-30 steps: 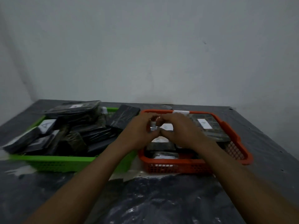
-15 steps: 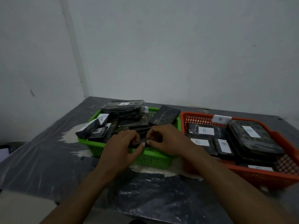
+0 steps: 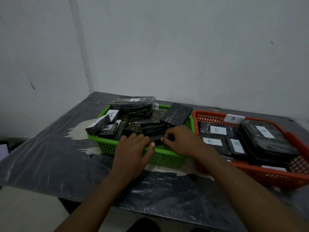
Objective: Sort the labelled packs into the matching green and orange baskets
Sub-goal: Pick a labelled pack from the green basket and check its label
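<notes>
Left hand (image 3: 133, 149) and right hand (image 3: 183, 142) brought pack (image 3: 156, 138) to green basket (image 3: 165, 159).

Baskets: 2, a green basket (image 3: 164, 156) and an orange basket (image 3: 260, 176). Hands: 2, left hand (image 3: 133, 149) and right hand (image 3: 182, 141). Orange side: 4 packs (image 3: 204, 129) with full white labels (image 3: 265, 131), a fifth label cut off near the front wall, 1 paper tag (image 3: 233, 118) on the back rim. Green side: overlapping heap, can't count exactly; 2 labels read A. 1 pack (image 3: 156, 138) held between the hands.
</notes>
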